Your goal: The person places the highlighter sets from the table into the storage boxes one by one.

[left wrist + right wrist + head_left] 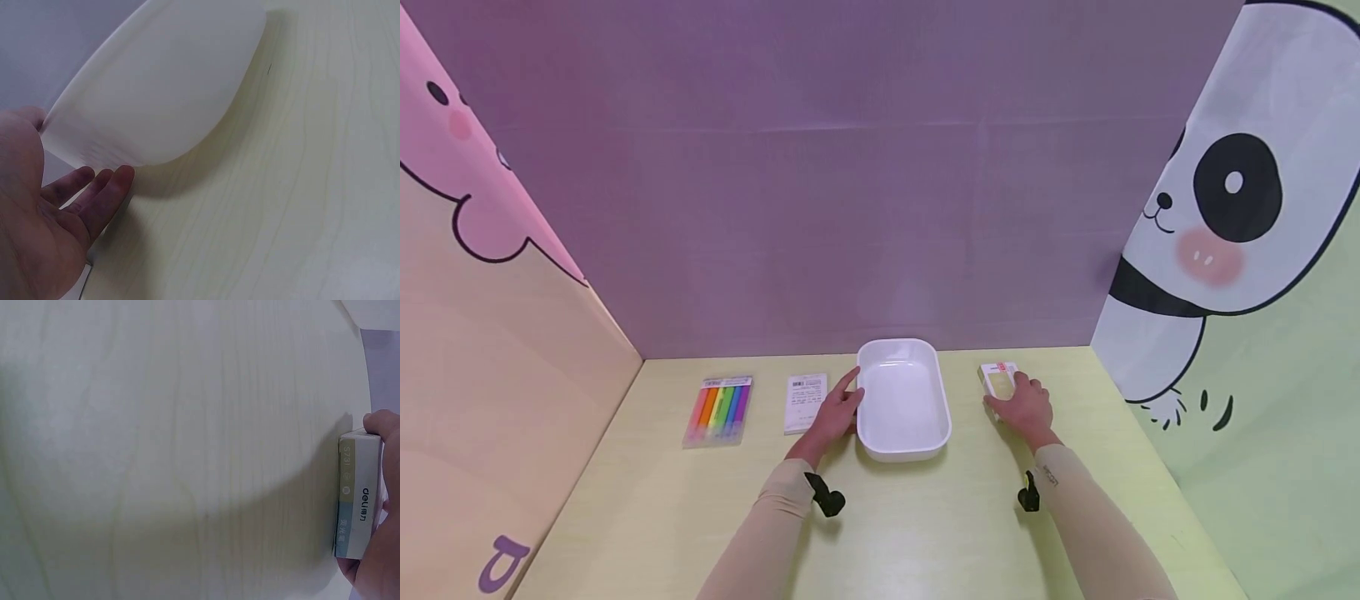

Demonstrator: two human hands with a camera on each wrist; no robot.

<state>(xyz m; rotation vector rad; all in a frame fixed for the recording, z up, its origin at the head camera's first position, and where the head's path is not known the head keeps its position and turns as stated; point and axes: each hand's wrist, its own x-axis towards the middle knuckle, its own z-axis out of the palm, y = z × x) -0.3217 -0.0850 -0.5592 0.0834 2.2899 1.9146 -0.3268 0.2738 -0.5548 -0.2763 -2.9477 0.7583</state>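
Note:
A white rectangular plastic tub stands at the middle of the table, towards the back. My left hand grips its left side: in the left wrist view the thumb lies at the rim and the fingers touch lower on the wall. To the right of the tub, my right hand holds a small white and yellow box between thumb and fingers. Lettering reading "deli" and "S731" shows on the side of the box in the right wrist view. The hand hides part of it.
Left of the tub lies a white printed packet, close to my left hand. Farther left is a clear case of rainbow-coloured pens. A purple back wall and printed side panels border the pale wooden table.

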